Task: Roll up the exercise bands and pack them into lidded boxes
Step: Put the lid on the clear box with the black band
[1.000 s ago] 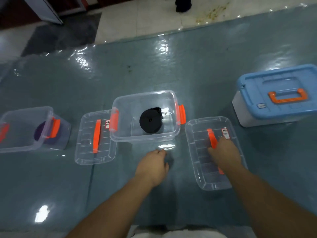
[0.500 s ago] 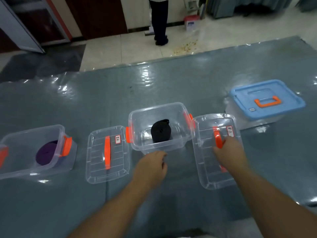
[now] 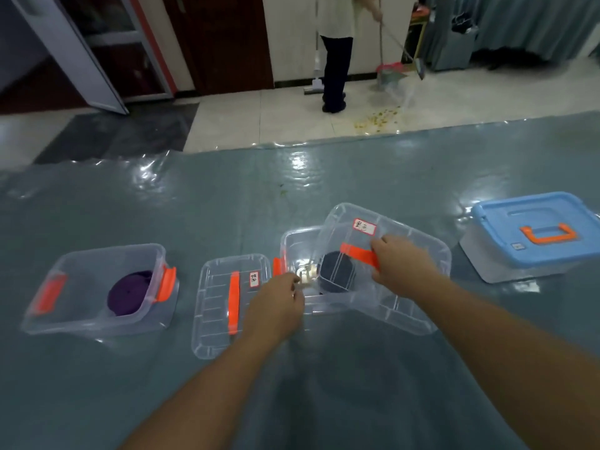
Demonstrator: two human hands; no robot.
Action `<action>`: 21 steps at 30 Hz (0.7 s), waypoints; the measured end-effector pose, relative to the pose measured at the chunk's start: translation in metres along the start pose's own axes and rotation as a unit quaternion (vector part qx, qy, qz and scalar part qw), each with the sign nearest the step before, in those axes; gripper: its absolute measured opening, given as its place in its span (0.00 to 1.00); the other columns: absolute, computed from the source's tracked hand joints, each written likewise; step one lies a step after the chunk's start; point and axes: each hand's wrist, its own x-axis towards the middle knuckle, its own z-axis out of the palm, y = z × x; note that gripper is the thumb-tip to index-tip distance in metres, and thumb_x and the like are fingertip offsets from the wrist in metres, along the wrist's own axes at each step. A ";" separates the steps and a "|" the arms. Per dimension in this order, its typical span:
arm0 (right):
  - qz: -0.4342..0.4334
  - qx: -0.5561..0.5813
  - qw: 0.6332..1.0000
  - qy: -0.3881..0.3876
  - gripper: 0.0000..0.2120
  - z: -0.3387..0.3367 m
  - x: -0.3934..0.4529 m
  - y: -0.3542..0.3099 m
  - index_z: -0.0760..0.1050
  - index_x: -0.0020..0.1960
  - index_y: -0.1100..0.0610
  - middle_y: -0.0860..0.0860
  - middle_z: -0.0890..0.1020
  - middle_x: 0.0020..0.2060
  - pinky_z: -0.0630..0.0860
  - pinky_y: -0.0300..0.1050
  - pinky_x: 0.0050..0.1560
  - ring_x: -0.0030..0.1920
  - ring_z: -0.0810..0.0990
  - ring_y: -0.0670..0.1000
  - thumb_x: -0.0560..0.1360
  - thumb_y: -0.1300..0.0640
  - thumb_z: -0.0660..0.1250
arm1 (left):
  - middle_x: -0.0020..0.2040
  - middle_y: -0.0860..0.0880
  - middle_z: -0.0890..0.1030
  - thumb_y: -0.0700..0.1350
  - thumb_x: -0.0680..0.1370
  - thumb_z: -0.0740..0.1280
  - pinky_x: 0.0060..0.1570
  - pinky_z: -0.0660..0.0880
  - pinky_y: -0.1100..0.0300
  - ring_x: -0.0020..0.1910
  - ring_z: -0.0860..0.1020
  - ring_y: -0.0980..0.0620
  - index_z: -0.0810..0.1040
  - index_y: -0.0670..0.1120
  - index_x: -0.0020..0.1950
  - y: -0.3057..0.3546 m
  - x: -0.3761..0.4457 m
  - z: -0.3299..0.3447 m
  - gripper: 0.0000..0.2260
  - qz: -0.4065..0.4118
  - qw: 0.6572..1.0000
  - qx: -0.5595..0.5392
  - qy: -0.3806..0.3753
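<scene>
A clear box (image 3: 297,245) with orange latches holds a rolled black band (image 3: 334,274). My right hand (image 3: 401,264) grips the orange handle of a clear lid (image 3: 406,306) and holds it tilted over that box. My left hand (image 3: 276,306) rests against the box's near left rim, fingers curled on the edge. At the left stands a second clear box (image 3: 81,284), uncovered, with a rolled purple band (image 3: 130,297) inside. Its clear lid (image 3: 220,313) with an orange handle lies flat between the two boxes.
A white box with a closed blue lid (image 3: 532,235) stands at the right. All rest on a glossy blue-grey mat (image 3: 324,401). Beyond the mat's far edge a person (image 3: 334,53) sweeps the tiled floor with a broom (image 3: 399,56).
My right hand has lifted the right-hand lid off the mat and swung it left over the box with the black band. My left hand moved up to the box's rim.
</scene>
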 end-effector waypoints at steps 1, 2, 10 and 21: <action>-0.023 -0.006 1.000 -0.006 0.16 -0.002 0.007 -0.006 0.73 0.61 0.55 0.54 0.78 0.56 0.78 0.52 0.49 0.57 0.79 0.59 0.75 0.51 0.68 | 0.60 0.50 0.82 0.49 0.84 0.62 0.53 0.76 0.54 0.54 0.80 0.49 0.79 0.50 0.66 -0.001 0.002 -0.001 0.13 -0.011 1.000 -0.008 0.004; -0.045 -0.010 0.999 -0.011 0.15 -0.004 0.014 -0.011 0.73 0.59 0.54 0.54 0.78 0.56 0.78 0.52 0.50 0.58 0.79 0.59 0.75 0.51 0.68 | 0.59 0.50 0.83 0.51 0.85 0.61 0.51 0.75 0.55 0.53 0.80 0.51 0.79 0.50 0.65 -0.003 0.004 -0.001 0.13 -0.022 1.000 -0.020 0.006; -0.149 -0.076 0.985 -0.048 0.20 -0.002 0.057 -0.027 0.73 0.67 0.53 0.53 0.80 0.61 0.78 0.55 0.59 0.61 0.79 0.57 0.76 0.52 0.69 | 0.58 0.50 0.83 0.55 0.85 0.60 0.56 0.75 0.55 0.54 0.81 0.49 0.79 0.48 0.64 -0.006 0.026 0.002 0.15 -0.087 0.995 -0.052 0.018; -0.225 -0.115 0.965 -0.070 0.20 0.006 0.088 -0.040 0.72 0.70 0.54 0.54 0.78 0.64 0.80 0.58 0.59 0.63 0.78 0.58 0.79 0.50 0.66 | 0.57 0.53 0.85 0.53 0.81 0.69 0.50 0.73 0.58 0.52 0.83 0.50 0.80 0.49 0.62 -0.012 0.055 0.011 0.13 -0.141 0.988 -0.052 0.032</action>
